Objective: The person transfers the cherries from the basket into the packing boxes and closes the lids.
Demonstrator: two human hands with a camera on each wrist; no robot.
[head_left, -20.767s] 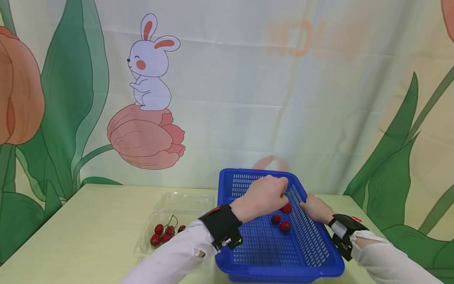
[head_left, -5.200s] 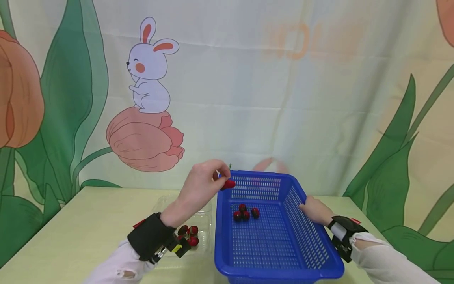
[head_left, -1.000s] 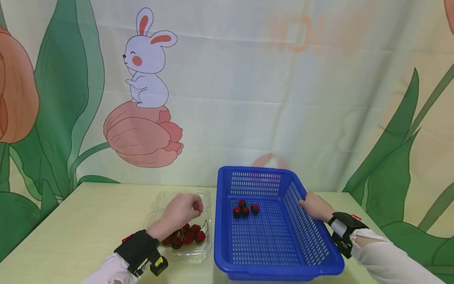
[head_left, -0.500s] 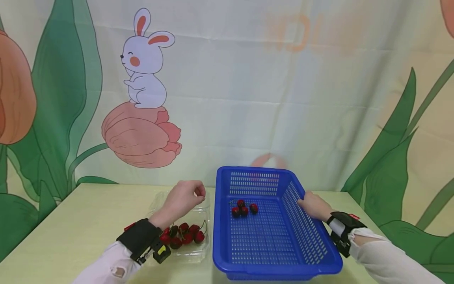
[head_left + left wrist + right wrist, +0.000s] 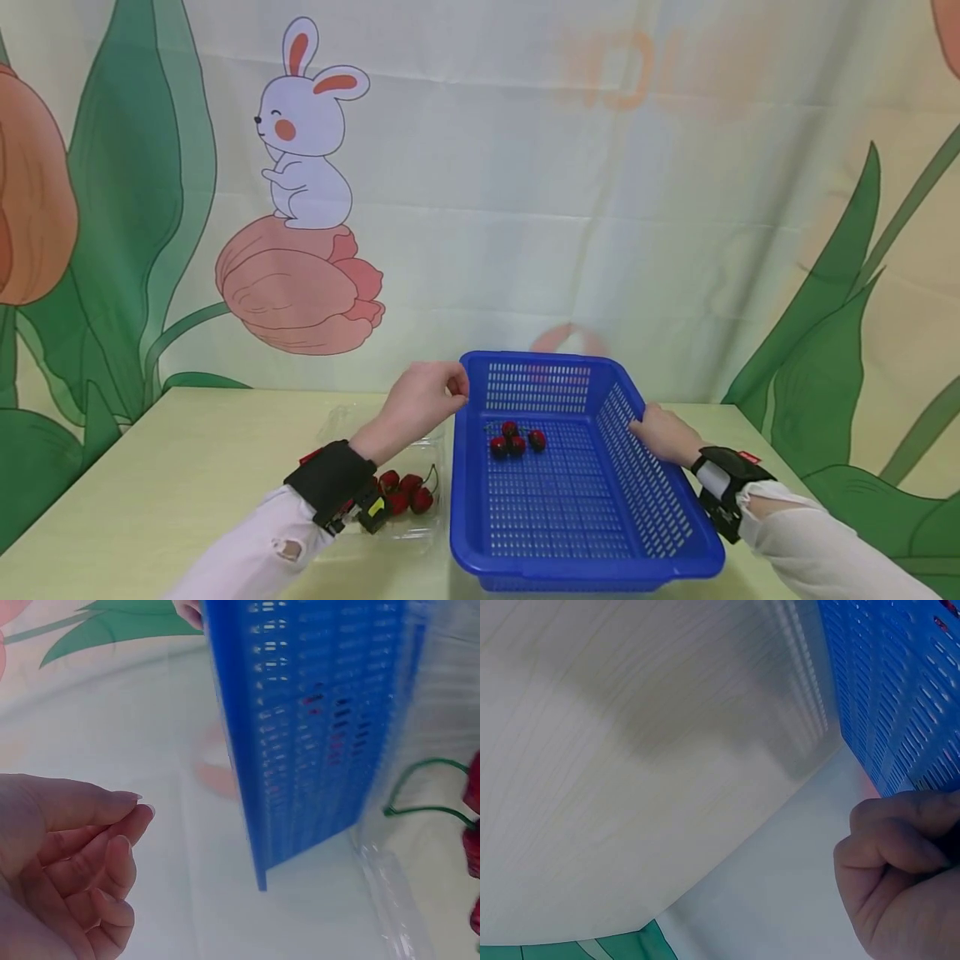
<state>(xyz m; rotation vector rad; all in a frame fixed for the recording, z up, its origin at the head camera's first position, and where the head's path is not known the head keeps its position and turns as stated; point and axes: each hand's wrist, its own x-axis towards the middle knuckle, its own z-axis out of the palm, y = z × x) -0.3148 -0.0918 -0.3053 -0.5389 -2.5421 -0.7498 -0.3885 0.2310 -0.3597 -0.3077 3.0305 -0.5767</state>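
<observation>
My left hand (image 5: 427, 396) is above the left far corner of the blue plastic basket (image 5: 585, 569). In the left wrist view its thumb and forefinger tips meet and the other fingers are curled, with nothing visible between them. My right hand (image 5: 667, 436) grips the right rim of the basket, fingers curled over it in the right wrist view. Several dark red cherries (image 5: 517, 446) lie in a cluster on the basket's floor toward the far left. More cherries (image 5: 411, 483), one with a green stem, sit in a clear plastic box (image 5: 420, 533), partly hidden by my left wrist.
The clear box's lid (image 5: 348, 417) is folded back behind it. Both containers stand side by side on a pale yellow table (image 5: 187, 483). Behind the table hangs a printed cloth (image 5: 480, 233) with tulips and a rabbit.
About twenty seconds ago the basket held fewer cherries, in its middle. Over the last second my left hand has risen from above the clear box and moved right to the basket's corner. My right hand stays on the rim.
</observation>
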